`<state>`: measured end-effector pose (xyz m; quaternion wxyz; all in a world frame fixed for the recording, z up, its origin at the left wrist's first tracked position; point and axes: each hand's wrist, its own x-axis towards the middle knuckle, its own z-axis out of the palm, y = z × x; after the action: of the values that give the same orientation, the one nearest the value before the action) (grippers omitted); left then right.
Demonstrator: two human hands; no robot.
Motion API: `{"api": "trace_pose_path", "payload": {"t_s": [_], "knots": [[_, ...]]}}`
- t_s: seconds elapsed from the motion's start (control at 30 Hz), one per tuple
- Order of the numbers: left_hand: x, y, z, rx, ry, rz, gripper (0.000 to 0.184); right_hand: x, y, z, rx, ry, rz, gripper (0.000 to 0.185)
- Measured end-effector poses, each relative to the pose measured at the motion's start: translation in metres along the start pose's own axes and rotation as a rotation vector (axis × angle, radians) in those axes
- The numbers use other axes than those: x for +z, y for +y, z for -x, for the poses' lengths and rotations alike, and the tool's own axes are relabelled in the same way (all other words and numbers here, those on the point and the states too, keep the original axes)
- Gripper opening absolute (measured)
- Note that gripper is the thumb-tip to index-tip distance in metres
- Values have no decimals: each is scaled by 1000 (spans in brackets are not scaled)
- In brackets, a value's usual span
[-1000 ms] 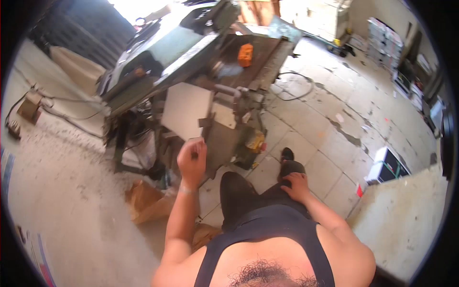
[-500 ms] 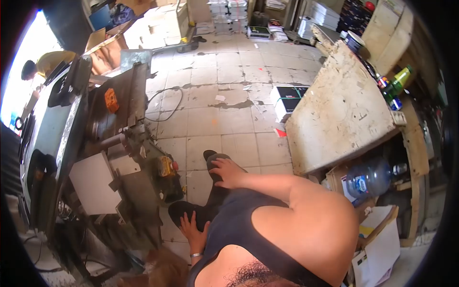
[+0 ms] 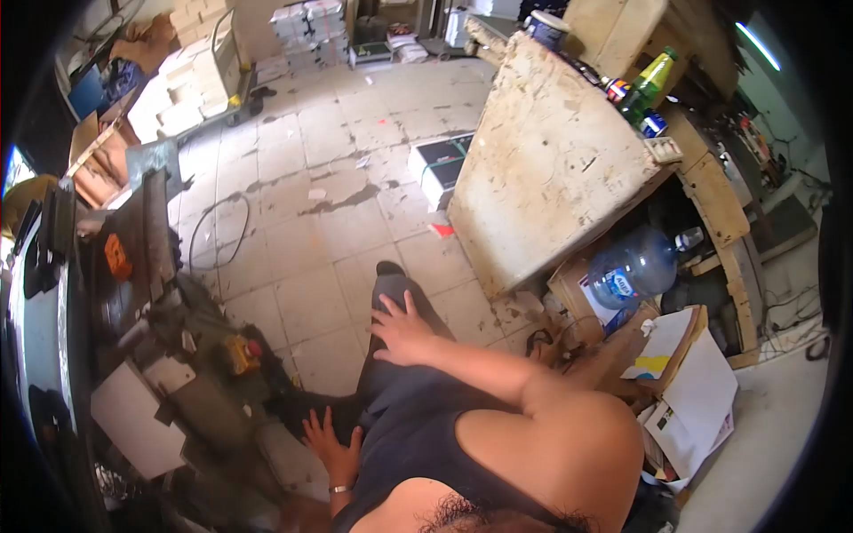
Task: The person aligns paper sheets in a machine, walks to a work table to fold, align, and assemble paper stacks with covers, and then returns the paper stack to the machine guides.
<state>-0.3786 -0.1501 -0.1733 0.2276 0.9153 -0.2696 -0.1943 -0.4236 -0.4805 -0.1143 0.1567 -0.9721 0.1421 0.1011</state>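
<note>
My right hand (image 3: pixel 404 333) rests on my right leg near the knee, fingers spread on the dark trousers (image 3: pixel 382 382). My left hand (image 3: pixel 331 449), with a silver band (image 3: pixel 340 489) at the wrist, lies at my left thigh, its fingers apart. Neither hand holds anything. To the left stands a dark machine (image 3: pixel 133 266) with an orange part (image 3: pixel 116 258) on it and a yellow box with a red button (image 3: pixel 242 354) on its near side. A white sheet or board (image 3: pixel 139 417) sits on the machine, nearest my left hand.
A worn, pale table (image 3: pixel 551 169) stands to the right, with a green bottle (image 3: pixel 647 84) on its far edge. Below are a large water bottle (image 3: pixel 633 271) and cardboard with papers (image 3: pixel 689 400). A strapped stack (image 3: pixel 442 169) and a cable loop (image 3: pixel 218 233) lie on the tiled floor.
My view has turned to the right, so the table and machine appear farther left. Both hands stay on my legs. The person in yellow at the far left is now barely visible.
</note>
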Motion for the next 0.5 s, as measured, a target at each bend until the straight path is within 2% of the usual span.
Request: {"api": "trace_pose_path", "payload": {"t_s": [0.2,0.4,0.5], "knots": [[1,18,-22,-68,5,-81,85,4,36,-5,-94,-146,-107,67],[-5,38,-41,-137,22,-85,86,16,62,-41,-210,-288,-83,71],[-3,40,-30,-184,3,-80,87,31,75,-53,-266,-301,-112,73]]}}
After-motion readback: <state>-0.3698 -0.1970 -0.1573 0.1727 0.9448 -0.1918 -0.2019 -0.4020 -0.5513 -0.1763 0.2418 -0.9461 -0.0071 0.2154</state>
